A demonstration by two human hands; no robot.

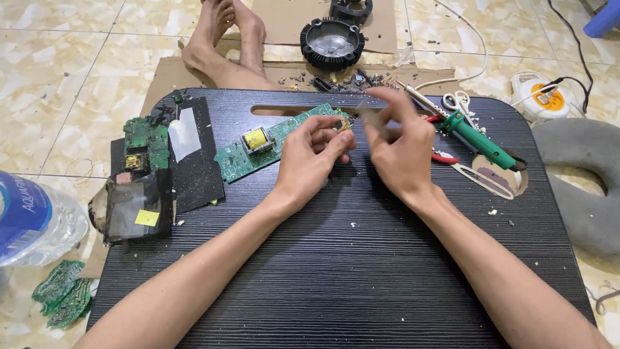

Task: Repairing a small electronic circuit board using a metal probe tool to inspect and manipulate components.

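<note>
**Two hands at a green circuit board on a black lap table**

A long green circuit board (271, 143) lies slantwise on the far middle of a black ribbed table (336, 271), carrying a yellow block component (256, 138) near its centre. The left hand (311, 157) rests on the board's right end, its fingers curled together and pinching a small brownish part (342, 123) at that end. The right hand (400, 150) hovers just beside it, blurred; its thumb and forefinger appear pressed together, but whether they hold anything cannot be told.

Right of the hands lie a green-handled soldering iron (481, 141), white scissors (457, 100) and red-handled pliers (442, 157). At the table's left edge sit a second green board (143, 139), a black sheet (197, 161) and a dark casing with a yellow sticker (135, 208).

Beyond the table, on cardboard (284, 22), stand a round black finned housing (332, 42), scattered small scraps (352, 81) and the person's bare feet (226, 35). On the tiled floor are a plastic water bottle (32, 220), green board fragments (61, 294), a white and orange cable reel (542, 94) and a grey cushion (581, 187).
</note>
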